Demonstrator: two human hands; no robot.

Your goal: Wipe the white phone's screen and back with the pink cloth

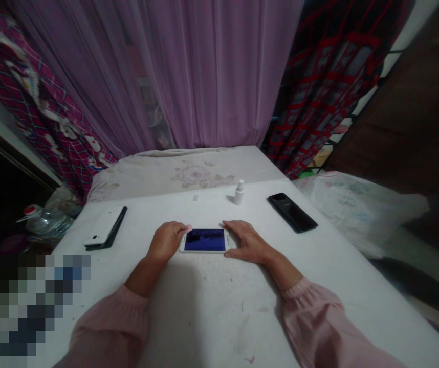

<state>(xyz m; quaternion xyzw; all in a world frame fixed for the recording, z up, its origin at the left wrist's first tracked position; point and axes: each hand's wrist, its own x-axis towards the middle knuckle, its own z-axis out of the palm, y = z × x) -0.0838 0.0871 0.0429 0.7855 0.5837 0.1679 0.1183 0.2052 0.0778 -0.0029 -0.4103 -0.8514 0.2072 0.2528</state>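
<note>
Pinching pink scrap (189, 227), left hand (168, 239) at corner of white, glossy-screened phone (204, 240); right hand (248, 242) grip spread around opposite end.

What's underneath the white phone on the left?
A dark, flat thing shows along the right and near edges of the white phone; the rest is covered, its kind unclear.

I see purple curtains (219, 76), a white surface (219, 317), pink sleeves (110, 322), and a red-and-black patterned cloth (311, 97) on my feed.
</note>
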